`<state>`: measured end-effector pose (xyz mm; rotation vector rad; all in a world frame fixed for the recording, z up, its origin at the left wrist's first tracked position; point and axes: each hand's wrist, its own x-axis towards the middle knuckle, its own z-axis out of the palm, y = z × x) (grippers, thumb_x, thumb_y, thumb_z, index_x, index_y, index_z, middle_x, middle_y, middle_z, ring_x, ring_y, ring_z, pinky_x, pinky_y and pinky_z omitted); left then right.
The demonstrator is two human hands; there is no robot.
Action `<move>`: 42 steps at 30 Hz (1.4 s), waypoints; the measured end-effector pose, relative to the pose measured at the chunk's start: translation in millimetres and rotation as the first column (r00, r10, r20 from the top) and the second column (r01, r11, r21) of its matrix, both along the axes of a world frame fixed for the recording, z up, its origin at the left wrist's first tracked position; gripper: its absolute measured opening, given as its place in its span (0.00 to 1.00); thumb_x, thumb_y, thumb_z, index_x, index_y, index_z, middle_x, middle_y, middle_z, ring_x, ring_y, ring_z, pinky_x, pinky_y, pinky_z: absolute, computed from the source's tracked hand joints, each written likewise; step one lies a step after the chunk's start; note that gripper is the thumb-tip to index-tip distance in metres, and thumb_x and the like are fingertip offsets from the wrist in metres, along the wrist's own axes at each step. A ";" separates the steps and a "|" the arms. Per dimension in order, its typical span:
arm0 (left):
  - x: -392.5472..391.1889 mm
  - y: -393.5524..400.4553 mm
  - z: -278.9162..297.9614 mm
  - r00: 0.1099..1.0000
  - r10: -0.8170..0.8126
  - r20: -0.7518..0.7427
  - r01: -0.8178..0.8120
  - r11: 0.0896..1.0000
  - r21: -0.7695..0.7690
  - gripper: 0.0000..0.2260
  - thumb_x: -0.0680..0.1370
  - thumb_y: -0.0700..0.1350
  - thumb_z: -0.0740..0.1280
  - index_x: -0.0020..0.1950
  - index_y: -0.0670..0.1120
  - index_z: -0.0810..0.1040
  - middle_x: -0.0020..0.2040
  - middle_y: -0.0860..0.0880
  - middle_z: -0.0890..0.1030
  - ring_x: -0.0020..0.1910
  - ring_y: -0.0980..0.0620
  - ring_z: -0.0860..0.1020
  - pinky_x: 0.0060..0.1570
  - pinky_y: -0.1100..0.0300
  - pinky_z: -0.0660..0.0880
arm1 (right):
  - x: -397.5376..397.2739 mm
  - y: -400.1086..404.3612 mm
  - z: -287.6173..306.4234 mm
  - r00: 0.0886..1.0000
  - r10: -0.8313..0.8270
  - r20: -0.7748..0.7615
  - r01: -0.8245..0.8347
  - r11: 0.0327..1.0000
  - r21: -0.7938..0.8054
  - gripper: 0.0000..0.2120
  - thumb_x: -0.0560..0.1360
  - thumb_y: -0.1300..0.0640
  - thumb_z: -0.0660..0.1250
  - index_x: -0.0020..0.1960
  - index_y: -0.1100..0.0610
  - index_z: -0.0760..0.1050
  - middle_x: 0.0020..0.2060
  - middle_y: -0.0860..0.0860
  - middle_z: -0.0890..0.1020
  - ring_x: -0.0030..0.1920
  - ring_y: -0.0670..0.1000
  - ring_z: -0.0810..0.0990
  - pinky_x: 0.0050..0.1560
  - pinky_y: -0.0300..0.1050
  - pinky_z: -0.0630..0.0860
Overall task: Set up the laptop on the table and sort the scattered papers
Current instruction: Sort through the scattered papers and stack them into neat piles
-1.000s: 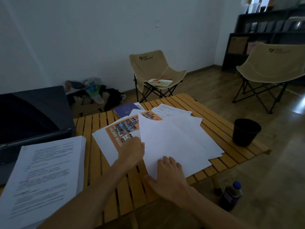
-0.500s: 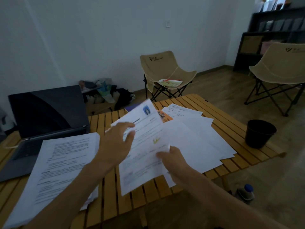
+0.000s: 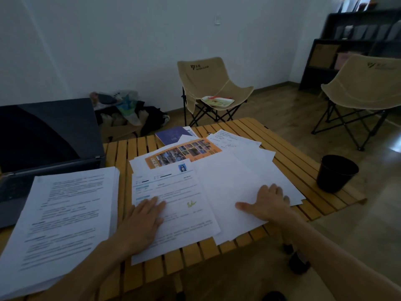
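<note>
An open dark laptop [image 3: 47, 137] stands at the left of the slatted wooden table [image 3: 288, 168]. In front of it lies a thick stack of printed pages [image 3: 63, 218]. A printed sheet with a small photo [image 3: 175, 205] lies flat mid-table, and my left hand [image 3: 143, 222] rests flat on its lower left. My right hand [image 3: 267, 203] lies flat on blank white sheets [image 3: 230, 183] to the right. An orange flyer [image 3: 184, 153], a handwritten page [image 3: 230, 140] and a dark blue booklet [image 3: 171, 134] lie behind.
A black cup [image 3: 335, 172] stands near the table's right edge. Two beige folding chairs [image 3: 212, 88] [image 3: 364, 88] stand beyond, one with a tray on its seat. Bags and clutter [image 3: 128, 114] sit by the wall. A dark bottle [image 3: 299, 261] stands on the floor.
The printed sheet, which both hands held up in the air, now lies flat on the table. My left hand rests on it and my right hand has moved onto the blank sheets.
</note>
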<state>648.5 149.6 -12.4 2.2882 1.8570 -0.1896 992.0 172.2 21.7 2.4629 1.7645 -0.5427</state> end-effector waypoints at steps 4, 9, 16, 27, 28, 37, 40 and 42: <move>6.2 2.0 3.7 1.000 -0.017 -0.009 0.017 1.000 -0.007 0.24 0.85 0.51 0.45 0.80 0.52 0.42 0.81 0.51 0.41 0.79 0.51 0.41 0.76 0.53 0.40 | 2.9 3.2 -7.6 0.999 0.046 0.001 -0.046 0.995 0.085 0.48 0.68 0.26 0.63 0.72 0.61 0.62 0.71 0.60 0.65 0.72 0.61 0.63 0.70 0.60 0.64; 8.4 4.0 5.6 1.000 -0.015 0.017 0.016 1.000 -0.025 0.24 0.85 0.50 0.46 0.81 0.51 0.44 0.81 0.50 0.43 0.79 0.50 0.42 0.77 0.53 0.42 | 0.7 2.6 -5.1 0.998 0.060 0.031 -0.065 0.978 0.197 0.34 0.71 0.30 0.65 0.62 0.57 0.70 0.60 0.55 0.76 0.61 0.56 0.75 0.64 0.54 0.71; 28.7 -7.9 7.0 0.994 -0.049 0.102 0.036 0.992 0.119 0.24 0.84 0.44 0.52 0.80 0.48 0.51 0.81 0.48 0.50 0.79 0.49 0.48 0.77 0.53 0.45 | -5.7 -7.6 -14.2 0.985 0.029 -0.168 0.029 0.941 0.336 0.29 0.73 0.38 0.69 0.67 0.55 0.71 0.59 0.53 0.79 0.58 0.55 0.78 0.57 0.53 0.77; 86.8 -44.5 6.2 0.952 -0.259 0.162 0.250 0.965 0.078 0.28 0.82 0.61 0.51 0.80 0.55 0.50 0.81 0.53 0.48 0.79 0.51 0.45 0.76 0.52 0.41 | -35.9 -13.5 6.1 0.948 0.045 -0.316 0.122 0.864 0.488 0.13 0.78 0.55 0.64 0.62 0.50 0.74 0.55 0.50 0.80 0.52 0.54 0.78 0.53 0.52 0.78; 83.2 -43.1 10.1 0.944 -0.271 0.188 0.258 0.962 0.094 0.27 0.83 0.60 0.51 0.80 0.54 0.53 0.80 0.53 0.52 0.79 0.51 0.48 0.76 0.52 0.44 | -35.8 -11.2 18.1 0.924 0.054 -0.379 0.121 0.898 0.424 0.14 0.77 0.54 0.66 0.62 0.51 0.73 0.55 0.51 0.79 0.52 0.53 0.78 0.52 0.50 0.77; 30.6 26.4 59.0 0.168 0.364 0.916 -0.307 0.903 -0.302 0.18 0.83 0.59 0.55 0.64 0.49 0.72 0.60 0.44 0.79 0.55 0.47 0.80 0.55 0.44 0.77 | -118.6 -47.5 94.3 0.802 0.477 -0.358 -0.224 0.797 0.561 0.30 0.74 0.67 0.66 0.71 0.47 0.65 0.62 0.47 0.74 0.61 0.48 0.74 0.54 0.44 0.78; 10.2 43.5 64.6 -0.305 0.547 0.780 -0.299 0.722 -0.624 0.32 0.77 0.71 0.51 0.64 0.47 0.73 0.55 0.42 0.80 0.55 0.42 0.80 0.57 0.37 0.75 | -168.2 -59.0 62.7 0.804 0.578 0.141 -0.579 0.706 0.407 0.27 0.73 0.62 0.70 0.69 0.53 0.65 0.62 0.54 0.70 0.61 0.54 0.72 0.55 0.49 0.75; 5.8 50.2 56.1 -0.361 0.553 0.751 -0.319 0.683 -0.657 0.36 0.73 0.75 0.51 0.62 0.47 0.76 0.54 0.43 0.82 0.53 0.42 0.80 0.55 0.38 0.77 | -187.0 -59.0 35.4 0.775 0.604 0.185 -0.632 0.740 0.229 0.28 0.73 0.59 0.71 0.69 0.56 0.64 0.62 0.56 0.69 0.60 0.56 0.71 0.55 0.48 0.73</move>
